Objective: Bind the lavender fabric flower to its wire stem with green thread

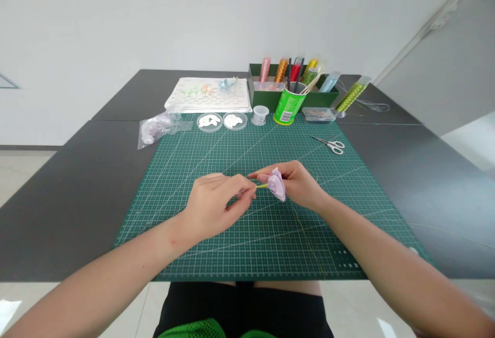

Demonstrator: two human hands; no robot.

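A lilac fabric flower [277,185] with a thin yellow-green stem [262,186] is held above the cutting mat. My left hand [220,201] pinches the stem between thumb and fingers, left of the bloom. Just behind the flower, my right hand [299,183] has its thumb and fingers drawn together, pointing left towards my left fingertips. The bloom covers part of those fingers, so what they grip is hidden. A fine yellowish thread [305,235] trails from below my right hand down across the mat.
The green cutting mat [185,173] lies on a dark table [58,204]. White-handled scissors [332,145] rest at right. Along the back stand two dishes of white pieces [209,121], a green can [288,106], a box of thread spools [266,98], and a plastic bag [157,128].
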